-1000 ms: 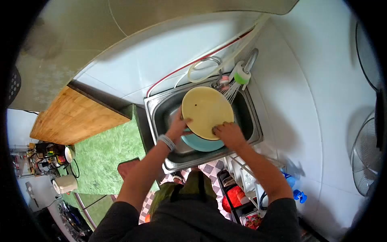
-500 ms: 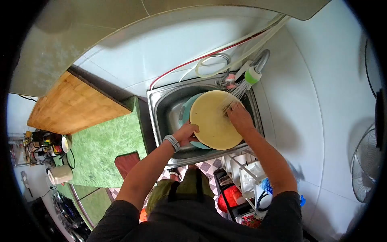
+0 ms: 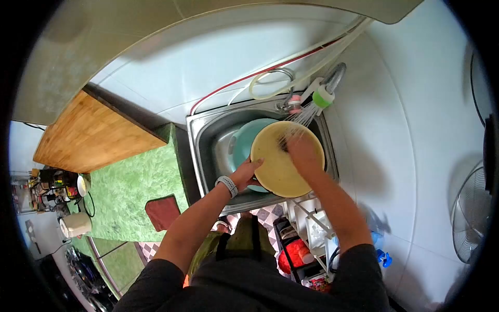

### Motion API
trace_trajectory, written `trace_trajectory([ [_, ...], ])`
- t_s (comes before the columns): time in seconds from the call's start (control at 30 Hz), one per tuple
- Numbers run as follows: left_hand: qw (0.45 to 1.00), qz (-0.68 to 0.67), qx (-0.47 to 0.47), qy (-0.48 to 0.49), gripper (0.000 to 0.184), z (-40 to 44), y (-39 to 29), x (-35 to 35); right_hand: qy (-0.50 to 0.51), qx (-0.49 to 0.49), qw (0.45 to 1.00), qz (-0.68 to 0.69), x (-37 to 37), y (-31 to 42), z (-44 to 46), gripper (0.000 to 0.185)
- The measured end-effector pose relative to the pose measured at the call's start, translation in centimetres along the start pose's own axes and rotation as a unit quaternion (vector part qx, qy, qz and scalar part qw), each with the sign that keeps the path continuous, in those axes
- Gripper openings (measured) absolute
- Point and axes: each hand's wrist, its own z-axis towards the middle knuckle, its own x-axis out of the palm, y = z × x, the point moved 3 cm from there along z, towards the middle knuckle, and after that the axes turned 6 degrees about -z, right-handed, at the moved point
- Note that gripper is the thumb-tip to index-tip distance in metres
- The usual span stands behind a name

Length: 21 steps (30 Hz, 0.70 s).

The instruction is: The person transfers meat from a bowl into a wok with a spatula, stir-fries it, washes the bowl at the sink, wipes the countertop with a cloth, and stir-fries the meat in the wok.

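The left hand (image 3: pixel 246 174) grips the left rim of a yellow basin (image 3: pixel 283 174) over the sink's (image 3: pixel 210 148) right side; the right hand (image 3: pixel 301 149) (blurred, its grasp unclear) is inside, under spray from the green-ringed faucet (image 3: pixel 323 96). A teal basin (image 3: pixel 242 151) lies beneath.

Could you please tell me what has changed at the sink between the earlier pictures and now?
The round yellow dark-rimmed dish has moved right, under the spray from the green-and-white tap head. The right hand has gone from the dish's near edge up into the water. More of the round turquoise basin shows on the left. The left hand still holds the dish's left side.
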Motion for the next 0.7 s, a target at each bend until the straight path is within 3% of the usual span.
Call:
trace_trajectory([
  [0.07,1.000,-0.014,0.003,-0.001,0.059,0.9,0.2,0.2,-0.160,-0.058,0.985,0.026,3.8,2.4,1.4,0.040],
  [0.1,1.000,-0.014,-0.001,-0.001,0.059,1.2,0.1,-0.1,-0.157,-0.055,0.986,0.027,3.1,3.9,1.0,0.040],
  [0.13,1.000,-0.016,0.004,-0.003,0.060,1.6,-0.5,-0.7,-0.033,-0.061,0.983,0.167,1.6,5.7,0.3,0.035],
  [0.17,1.000,-0.018,0.009,-0.004,0.062,1.8,-0.8,-1.4,0.093,-0.065,0.946,0.302,0.8,7.0,-0.7,0.029],
  [0.2,1.000,-0.008,0.005,-0.013,0.063,2.0,-0.6,-2.7,0.093,-0.064,0.946,0.303,0.1,6.4,-1.3,0.029],
  [0.27,1.000,-0.002,0.008,-0.023,0.062,1.8,-0.4,-3.8,0.327,-0.165,0.905,0.215,-0.3,3.9,-3.2,0.023],
  [0.33,0.999,0.034,0.015,-0.024,0.058,1.1,0.2,-3.7,0.344,-0.144,0.927,0.026,-1.2,0.7,-3.5,0.022],
  [0.4,1.000,0.000,-0.001,-0.019,0.060,-0.1,1.1,-1.2,0.290,-0.010,0.941,-0.171,-1.8,-0.2,-2.1,0.029],
  [0.43,0.999,-0.032,-0.017,-0.012,0.061,-0.5,1.3,-0.2,0.290,-0.007,0.941,-0.172,-1.6,-0.2,-1.6,0.029],
  [0.5,0.998,-0.052,-0.026,0.028,0.067,0.6,2.1,0.0,0.023,-0.049,0.957,-0.285,-1.4,0.5,0.0,0.043],
  [0.53,0.998,-0.048,-0.025,0.040,0.068,1.0,2.2,0.2,0.022,-0.051,0.957,-0.286,0.6,0.8,0.8,0.043],
  [0.6,0.997,-0.046,-0.033,0.050,0.070,0.6,2.3,0.6,-0.138,0.042,0.989,-0.039,4.7,1.6,1.4,0.041],
  [0.67,0.999,-0.013,-0.031,0.026,0.073,0.4,0.5,1.3,-0.206,0.037,0.970,0.125,6.6,4.0,1.5,0.043],
  [0.7,0.999,-0.012,-0.031,0.028,0.073,0.6,0.2,1.1,-0.207,0.039,0.970,0.124,6.2,4.5,1.2,0.043],
])
